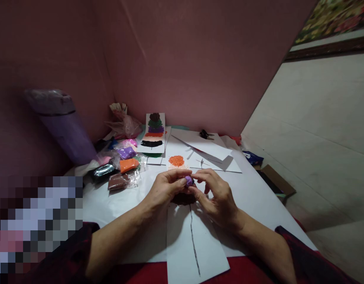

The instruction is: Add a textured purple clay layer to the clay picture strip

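A small lump of purple modelling clay is pinched between the thumb and fingers of my left hand. From the other side, my right hand has its thumb and forefinger curled in at the lump's right edge. Both hands are above a long white card marked with a dark vertical line. Textured patches cover the card's upper part: an orange one at the far end and a dark brown one under my fingers. My hands hide the part between them.
Clear packets of clay, including orange, purple and brown, lie at the left. Behind them stands a card with coloured bands. Keys rest on white papers at the back. A purple cylinder leans far left.
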A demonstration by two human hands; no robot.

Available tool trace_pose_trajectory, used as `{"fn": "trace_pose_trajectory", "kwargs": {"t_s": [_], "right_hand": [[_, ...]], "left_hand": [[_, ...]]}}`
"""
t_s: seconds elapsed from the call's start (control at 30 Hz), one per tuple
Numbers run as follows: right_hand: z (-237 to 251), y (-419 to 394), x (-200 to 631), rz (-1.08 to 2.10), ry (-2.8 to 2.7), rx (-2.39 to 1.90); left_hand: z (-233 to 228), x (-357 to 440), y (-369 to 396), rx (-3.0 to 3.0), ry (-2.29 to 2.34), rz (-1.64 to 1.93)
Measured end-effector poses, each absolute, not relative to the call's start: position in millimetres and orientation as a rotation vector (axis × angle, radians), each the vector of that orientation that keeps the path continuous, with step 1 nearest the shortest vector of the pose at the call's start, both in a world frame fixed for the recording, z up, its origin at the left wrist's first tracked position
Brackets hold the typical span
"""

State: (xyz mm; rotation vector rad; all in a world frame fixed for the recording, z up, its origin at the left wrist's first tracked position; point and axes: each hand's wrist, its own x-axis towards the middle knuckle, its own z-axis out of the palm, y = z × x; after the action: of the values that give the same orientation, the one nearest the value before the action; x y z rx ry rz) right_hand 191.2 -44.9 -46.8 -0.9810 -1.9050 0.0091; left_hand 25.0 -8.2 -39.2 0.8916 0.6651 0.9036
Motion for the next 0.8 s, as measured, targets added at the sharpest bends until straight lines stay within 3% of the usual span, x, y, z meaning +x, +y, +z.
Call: {"fn": "trace_pose_trajectory", "kwargs": {"t_s": [0.8], "right_hand": [[-47.4, -43.0, 193.4, -0.02, -1.904, -0.956]], "left_hand": [[-23.9, 23.9, -13.6, 1.104, 0.75, 0.951]]}}
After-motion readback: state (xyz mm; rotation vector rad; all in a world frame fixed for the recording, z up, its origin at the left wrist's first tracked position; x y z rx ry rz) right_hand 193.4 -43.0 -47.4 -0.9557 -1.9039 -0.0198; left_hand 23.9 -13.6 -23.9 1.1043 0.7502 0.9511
